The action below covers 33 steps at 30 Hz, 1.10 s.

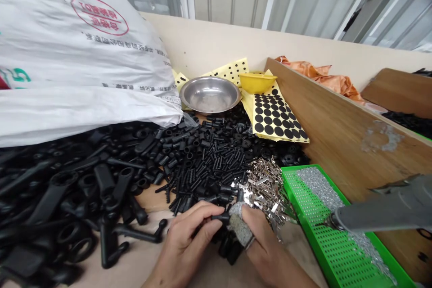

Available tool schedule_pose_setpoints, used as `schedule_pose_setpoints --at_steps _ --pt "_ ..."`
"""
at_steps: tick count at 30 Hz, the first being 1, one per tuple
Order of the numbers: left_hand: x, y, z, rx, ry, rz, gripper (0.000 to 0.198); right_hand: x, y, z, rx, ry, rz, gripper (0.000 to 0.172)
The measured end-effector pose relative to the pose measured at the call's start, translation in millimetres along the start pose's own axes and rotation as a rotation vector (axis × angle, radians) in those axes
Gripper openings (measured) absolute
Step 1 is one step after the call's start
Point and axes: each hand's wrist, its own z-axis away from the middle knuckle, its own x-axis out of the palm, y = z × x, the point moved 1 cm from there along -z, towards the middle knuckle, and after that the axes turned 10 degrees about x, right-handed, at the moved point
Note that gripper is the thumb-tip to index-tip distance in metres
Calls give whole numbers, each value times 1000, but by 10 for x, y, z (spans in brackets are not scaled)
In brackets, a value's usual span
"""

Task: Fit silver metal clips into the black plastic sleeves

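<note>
My left hand (189, 236) is closed around a black plastic part (221, 218), whose tube-like end sticks out past the thumb and index finger. The rest of that part is hidden in the palm. Against this end my right hand (265, 240) is closed, with a worn, fuzzy grey cloth piece (240, 225) at its fingers; whether it is wrapped on them or held, I cannot tell. Just beyond both hands lie black ribbed plugs (219, 157) and a heap of shiny metal clips (265, 184). Several black tubular pieces (232, 249) lie below my hands.
Black crank handles (104, 193) pile up on the left, under a white woven sack (84, 63). Behind are a steel bowl (211, 94), a yellow bowl (258, 83) and black dot stickers (278, 119). A grey tool (388, 209) overhangs the green basket (308, 249) beside a wooden divider (337, 130).
</note>
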Motion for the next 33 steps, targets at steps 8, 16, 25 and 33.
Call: schedule_pose_setpoints --at_steps 8,16,25,33 --pt "12 3 11 152 7 -43 22 36 100 22 31 21 -8 14" --pt "50 -6 4 -219 33 110 14 19 29 -16 -317 155 178 16" --pt "144 -87 97 -442 113 291 19 89 53 -34 -355 210 218 17" --pt "130 -27 92 82 96 -35 17 231 222 108 125 190 -151 17"
